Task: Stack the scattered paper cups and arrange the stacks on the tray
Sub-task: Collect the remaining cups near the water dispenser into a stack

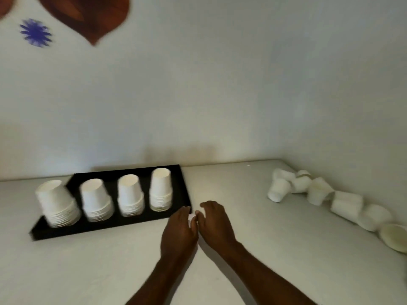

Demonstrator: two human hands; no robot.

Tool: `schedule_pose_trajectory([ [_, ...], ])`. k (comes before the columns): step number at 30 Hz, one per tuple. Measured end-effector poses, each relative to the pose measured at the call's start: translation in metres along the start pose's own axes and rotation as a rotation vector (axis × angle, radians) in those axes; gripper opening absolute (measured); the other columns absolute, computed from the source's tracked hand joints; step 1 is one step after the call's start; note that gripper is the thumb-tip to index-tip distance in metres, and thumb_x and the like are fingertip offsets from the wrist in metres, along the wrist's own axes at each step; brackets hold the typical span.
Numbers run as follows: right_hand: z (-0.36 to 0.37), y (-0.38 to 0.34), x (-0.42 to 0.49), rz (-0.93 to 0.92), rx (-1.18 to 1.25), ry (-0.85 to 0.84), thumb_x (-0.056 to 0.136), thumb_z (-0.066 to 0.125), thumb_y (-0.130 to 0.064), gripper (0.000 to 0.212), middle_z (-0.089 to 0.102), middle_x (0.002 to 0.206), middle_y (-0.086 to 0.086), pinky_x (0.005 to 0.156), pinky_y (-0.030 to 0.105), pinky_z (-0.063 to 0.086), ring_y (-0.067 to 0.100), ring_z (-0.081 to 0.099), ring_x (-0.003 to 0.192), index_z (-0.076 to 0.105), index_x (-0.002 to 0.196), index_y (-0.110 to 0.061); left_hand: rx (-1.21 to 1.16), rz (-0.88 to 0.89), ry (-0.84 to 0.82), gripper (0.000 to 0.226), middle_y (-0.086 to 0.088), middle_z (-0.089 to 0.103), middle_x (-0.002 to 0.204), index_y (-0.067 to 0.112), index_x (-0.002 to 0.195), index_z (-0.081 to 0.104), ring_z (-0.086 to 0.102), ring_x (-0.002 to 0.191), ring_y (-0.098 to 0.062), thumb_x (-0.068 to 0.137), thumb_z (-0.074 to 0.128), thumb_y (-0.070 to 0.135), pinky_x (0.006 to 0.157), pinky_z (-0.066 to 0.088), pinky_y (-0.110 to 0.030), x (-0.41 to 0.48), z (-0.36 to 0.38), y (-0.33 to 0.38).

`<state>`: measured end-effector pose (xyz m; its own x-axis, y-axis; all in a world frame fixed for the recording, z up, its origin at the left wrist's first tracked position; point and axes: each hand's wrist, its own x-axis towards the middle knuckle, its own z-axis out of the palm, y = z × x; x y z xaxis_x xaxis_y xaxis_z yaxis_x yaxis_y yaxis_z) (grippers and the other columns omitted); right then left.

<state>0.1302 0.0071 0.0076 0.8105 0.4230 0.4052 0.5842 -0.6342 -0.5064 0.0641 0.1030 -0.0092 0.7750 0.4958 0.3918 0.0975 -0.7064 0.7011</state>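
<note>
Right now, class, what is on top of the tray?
Four stacks of upside-down white cups stand in a row on the tray. The tray floor beneath them is covered, and blur hides how many cups each holds.

Cup stacks (101,200) at left smeared by motion blur; cups per stack uncountable. White bit (192,216) between left hand (179,227) and right hand (214,221) mostly hidden; identity and grip unclear. Near-right cup (394,237) clipped by right edge. Brown wall shape (88,14) cut by top edge.
</note>
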Motion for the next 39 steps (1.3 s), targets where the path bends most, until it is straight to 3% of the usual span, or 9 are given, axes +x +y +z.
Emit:
schedule_pose_trajectory([
  [7,-0.082,0.091,-0.034,0.131,-0.288,0.125,0.097,0.039,-0.046,0.046,0.058,0.127,0.004,0.109,0.035,0.029,0.021,0.046,0.125,0.060,0.124,-0.015,-0.012,0.153,-0.115,0.045,-0.003,0.051,0.143,0.015,0.139,0.049,0.044,0.133,-0.019,0.096,0.052,0.030,0.109,0.033,-0.030,-0.020,0.065,0.076],
  [11,-0.128,0.134,-0.043,0.218,-0.403,0.234,0.093,0.042,-0.052,0.051,0.060,0.123,0.005,0.107,0.038,0.032,0.023,0.048,0.121,0.062,0.120,-0.013,-0.055,0.196,-0.163,0.051,0.000,0.047,0.146,0.017,0.142,0.043,0.041,0.135,-0.017,0.096,0.049,0.037,0.107,0.033,-0.029,-0.026,0.102,0.125],
  [19,-0.155,0.197,-0.053,0.362,-0.506,0.224,0.092,0.040,-0.058,0.057,0.053,0.134,0.006,0.113,0.042,0.026,0.025,0.039,0.131,0.057,0.126,-0.015,-0.026,0.199,-0.230,0.058,0.002,0.041,0.150,0.019,0.147,0.034,0.038,0.137,-0.013,0.096,0.043,0.047,0.109,0.032,-0.026,-0.032,0.173,0.169],
  [27,-0.140,0.232,-0.040,0.398,-0.477,0.183,0.094,0.040,-0.055,0.053,0.051,0.138,0.002,0.113,0.034,0.027,0.018,0.038,0.133,0.053,0.130,-0.019,-0.014,0.145,-0.167,0.055,0.001,0.048,0.144,0.020,0.143,0.039,0.043,0.133,-0.015,0.095,0.045,0.047,0.103,0.037,-0.025,-0.025,0.209,0.161],
  [32,-0.128,0.236,-0.009,0.484,-0.302,0.261,0.090,0.047,-0.058,0.056,0.057,0.125,0.002,0.094,0.026,0.043,0.016,0.050,0.116,0.053,0.127,-0.016,-0.010,0.186,-0.096,0.053,-0.005,0.052,0.141,0.013,0.140,0.045,0.047,0.130,-0.018,0.095,0.052,0.040,0.098,0.034,-0.021,-0.019,0.214,0.159],
  [36,-0.122,0.231,0.031,0.476,-0.146,0.262,0.082,0.060,-0.058,0.065,0.055,0.124,0.008,0.085,0.033,0.048,0.025,0.053,0.112,0.049,0.126,-0.012,0.016,0.257,-0.067,0.049,-0.012,0.061,0.129,0.005,0.131,0.053,0.060,0.117,-0.024,0.091,0.060,0.033,0.090,0.040,-0.021,-0.021,0.217,0.153],
  [39,-0.120,0.230,0.063,0.390,-0.172,0.133,0.081,0.063,-0.055,0.076,0.039,0.139,0.012,0.090,0.041,0.049,0.032,0.049,0.119,0.037,0.138,-0.013,-0.010,0.253,0.001,0.047,-0.011,0.062,0.126,0.007,0.129,0.054,0.061,0.114,-0.024,0.090,0.063,0.031,0.088,0.041,-0.021,-0.021,0.217,0.151],
])
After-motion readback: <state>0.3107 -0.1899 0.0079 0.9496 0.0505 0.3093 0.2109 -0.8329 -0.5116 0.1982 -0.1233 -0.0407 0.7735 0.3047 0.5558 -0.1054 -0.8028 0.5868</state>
